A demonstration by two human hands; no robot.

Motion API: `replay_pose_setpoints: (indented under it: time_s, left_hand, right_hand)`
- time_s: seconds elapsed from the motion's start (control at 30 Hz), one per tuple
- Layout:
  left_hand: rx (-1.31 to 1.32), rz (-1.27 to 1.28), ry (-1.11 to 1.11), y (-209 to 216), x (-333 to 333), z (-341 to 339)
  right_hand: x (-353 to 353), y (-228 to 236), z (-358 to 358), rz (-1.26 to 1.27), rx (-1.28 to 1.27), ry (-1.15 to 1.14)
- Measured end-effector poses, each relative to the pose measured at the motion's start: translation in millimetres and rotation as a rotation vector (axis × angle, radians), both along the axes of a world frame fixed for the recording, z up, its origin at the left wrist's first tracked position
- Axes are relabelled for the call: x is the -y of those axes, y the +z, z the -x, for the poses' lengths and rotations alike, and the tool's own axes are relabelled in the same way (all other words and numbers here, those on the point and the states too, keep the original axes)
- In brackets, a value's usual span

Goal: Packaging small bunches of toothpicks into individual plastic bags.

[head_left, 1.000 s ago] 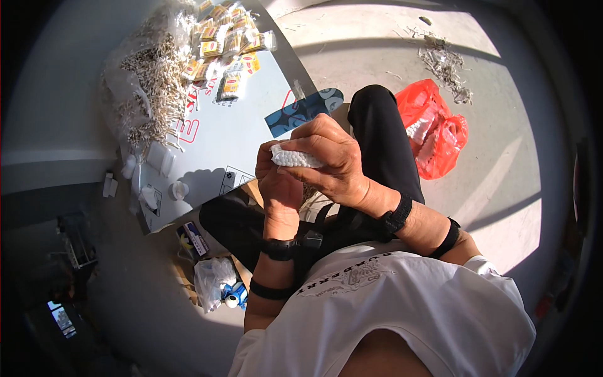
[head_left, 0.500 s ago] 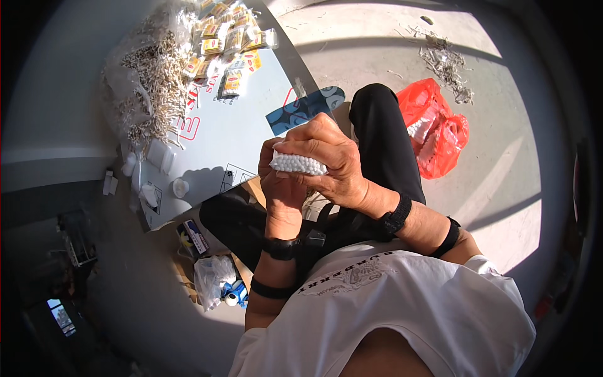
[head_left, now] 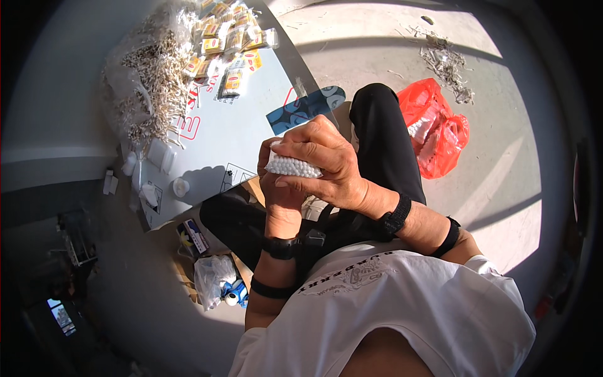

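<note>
In front of me, between my hands, is a pack of cotton swabs (head_left: 293,167) with its white tips showing as a tight oval. My right hand (head_left: 330,157) closes on it from the right, fingers over the far side and a digit along the near side. On the left, my left hand (head_left: 281,204) wraps round the lower part of the pack, and its fingers are partly hidden. Beyond them on the table lie several filled cotton swab packets (head_left: 232,81) with yellow labels, beside a heap of loose swabs (head_left: 157,81) in a clear plastic bag.
The grey table (head_left: 257,94) reaches in from the upper left. A small white round container (head_left: 180,187) stands near its edge. An open red plastic bag (head_left: 433,151) with white contents sits on the floor at right, near scattered swabs (head_left: 446,63). Below the table is a cardboard box (head_left: 242,270).
The swab pack has shifted slightly left in my hands. My right hand's near digit now stretches further left along it. My forearms stay in nearly the same place.
</note>
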State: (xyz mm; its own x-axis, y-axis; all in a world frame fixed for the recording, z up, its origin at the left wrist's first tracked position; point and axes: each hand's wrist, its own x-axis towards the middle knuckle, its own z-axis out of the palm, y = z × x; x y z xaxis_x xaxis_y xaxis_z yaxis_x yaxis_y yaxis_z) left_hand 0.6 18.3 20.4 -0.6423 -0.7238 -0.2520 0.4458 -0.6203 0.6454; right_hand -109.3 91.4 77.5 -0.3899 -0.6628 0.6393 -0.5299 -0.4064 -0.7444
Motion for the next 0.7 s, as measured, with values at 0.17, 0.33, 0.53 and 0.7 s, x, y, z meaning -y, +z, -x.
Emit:
replay_pose_setpoints:
  time_s: [0.17, 0.33, 0.53, 0.7]
  left_hand:
    - [-0.013, -0.004, 0.008, -4, 1, 0]
    - [-0.095, -0.070, -0.016, -7, 4, 2]
    - [-0.149, -0.066, -0.066, -14, 5, 2]
    - [-0.186, -0.109, -0.061, -16, 2, 5]
  right_hand:
    - [-1, 2, 1, 0.007, -0.016, 0.006]
    - [-1, 2, 1, 0.010, 0.009, 0.008]
    - [0, -2, 4, 0.012, 0.002, -0.007]
    - [1, 0, 5, 0.005, -0.010, -0.017]
